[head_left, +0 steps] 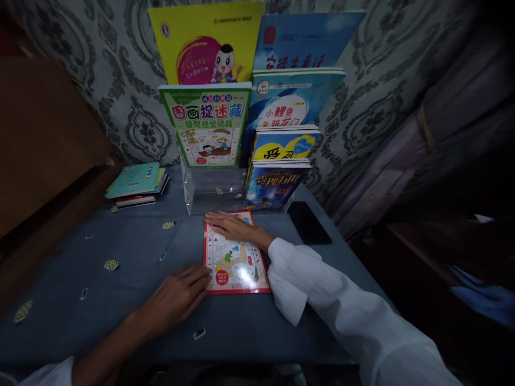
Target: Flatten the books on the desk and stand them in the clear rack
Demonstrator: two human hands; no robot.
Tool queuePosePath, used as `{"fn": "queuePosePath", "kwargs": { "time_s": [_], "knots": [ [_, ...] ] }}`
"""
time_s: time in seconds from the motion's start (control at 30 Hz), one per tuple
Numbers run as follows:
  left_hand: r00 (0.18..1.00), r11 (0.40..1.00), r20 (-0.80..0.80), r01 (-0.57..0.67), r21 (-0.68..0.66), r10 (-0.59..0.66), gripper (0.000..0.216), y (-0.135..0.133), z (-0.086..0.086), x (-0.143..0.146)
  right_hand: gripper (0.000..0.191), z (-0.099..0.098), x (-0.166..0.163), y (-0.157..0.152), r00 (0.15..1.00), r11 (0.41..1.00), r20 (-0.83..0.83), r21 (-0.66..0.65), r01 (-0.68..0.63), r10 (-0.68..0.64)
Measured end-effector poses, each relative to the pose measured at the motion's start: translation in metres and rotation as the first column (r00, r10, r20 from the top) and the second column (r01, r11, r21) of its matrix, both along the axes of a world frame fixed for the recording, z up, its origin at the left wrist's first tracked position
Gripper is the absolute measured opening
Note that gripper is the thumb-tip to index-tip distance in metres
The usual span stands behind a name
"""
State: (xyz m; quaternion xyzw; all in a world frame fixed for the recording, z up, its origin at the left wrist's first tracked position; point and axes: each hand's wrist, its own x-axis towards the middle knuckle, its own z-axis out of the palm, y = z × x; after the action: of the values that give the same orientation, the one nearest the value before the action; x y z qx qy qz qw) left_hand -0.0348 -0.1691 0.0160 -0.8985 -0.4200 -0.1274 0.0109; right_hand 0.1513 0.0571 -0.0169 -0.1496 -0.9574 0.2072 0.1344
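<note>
A picture book with a red border [241, 268] lies flat on the blue-grey tablecloth in front of me, its lower half glossy with reflected light. My right hand [231, 226] rests across the upper part of its cover, fingers stretched to the left and hiding most of the title. At the book's left edge, the fingertips of my left hand [179, 294] touch the border. The fingers of that hand are loosely extended and a little blurred, with the thumb hidden.
Behind the book stands a clear acrylic rack [201, 187] holding several upright books, including a green picture book [211, 128] and a dark blue book [273, 185]. A book stack [137, 179] lies at back left, a black phone [309, 222] at right. Patterned curtain hangs behind.
</note>
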Motion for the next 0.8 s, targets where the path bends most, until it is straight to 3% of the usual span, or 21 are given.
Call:
{"fn": "queuePosePath", "kwargs": {
  "time_s": [0.17, 0.37, 0.5, 0.8],
  "knots": [
    [0.993, 0.994, -0.056, -0.107, 0.005, 0.107, 0.036, 0.057, -0.016, -0.001, 0.044, -0.002, 0.001, -0.002, 0.999, 1.0, -0.049, 0.008, 0.014, -0.013],
    [0.961, 0.963, -0.067, -0.265, 0.052, 0.268, 0.031, 0.12, -0.017, 0.007, 0.042, -0.005, 0.001, 0.002, 0.983, 0.995, -0.166, -0.071, 0.066, -0.076],
    [0.949, 0.951, -0.073, -0.303, 0.055, 0.307, 0.031, 0.129, -0.018, 0.015, 0.043, -0.01, 0.014, 0.002, 0.971, 0.991, -0.208, -0.08, 0.104, -0.119],
    [0.943, 0.938, 0.007, -0.333, 0.092, 0.334, 0.04, 0.128, -0.035, 0.013, 0.04, -0.028, 0.077, -0.004, 0.929, 0.949, -0.199, -0.023, 0.315, -0.313]
  ]
}}
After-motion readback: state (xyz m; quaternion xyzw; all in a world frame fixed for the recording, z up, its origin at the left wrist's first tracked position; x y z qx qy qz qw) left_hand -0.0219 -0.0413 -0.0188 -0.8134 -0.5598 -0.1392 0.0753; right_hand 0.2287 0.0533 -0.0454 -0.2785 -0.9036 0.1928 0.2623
